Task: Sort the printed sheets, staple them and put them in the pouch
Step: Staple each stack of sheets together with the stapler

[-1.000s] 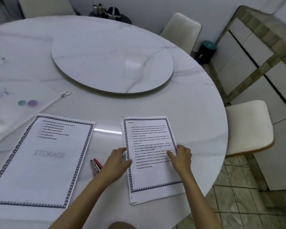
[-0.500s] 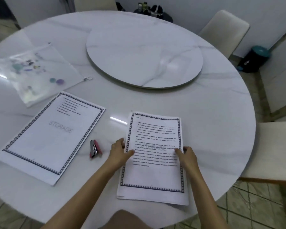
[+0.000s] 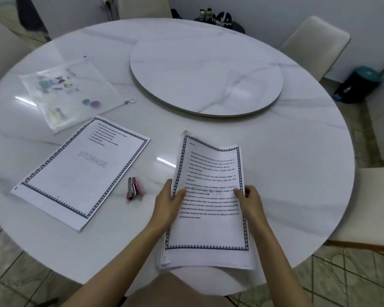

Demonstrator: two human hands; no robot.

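A stack of printed sheets point(image 3: 211, 209) with a blue patterned border is lifted off the round white table point(image 3: 308, 151), its far end curling upward. My left hand point(image 3: 167, 201) grips the stack's left edge, thumb on top. My right hand point(image 3: 249, 201) grips the right edge the same way. A second sheet marked STORAGE point(image 3: 84, 171) lies flat to the left. Between the two lies a small pink stapler point(image 3: 133, 188). A clear zip pouch point(image 3: 69, 96) with small coloured items inside rests at the far left.
A marble turntable point(image 3: 206, 72) fills the table's middle. Pale chairs stand around the table, one point(image 3: 315, 43) at the back right, another point(image 3: 377, 207) at the right. A dark bin point(image 3: 359, 85) sits on the floor by the wall.
Both hands moved from resting on the stack to gripping its edges, and the stack has risen from the table with its far end bending up. The view has swung left.
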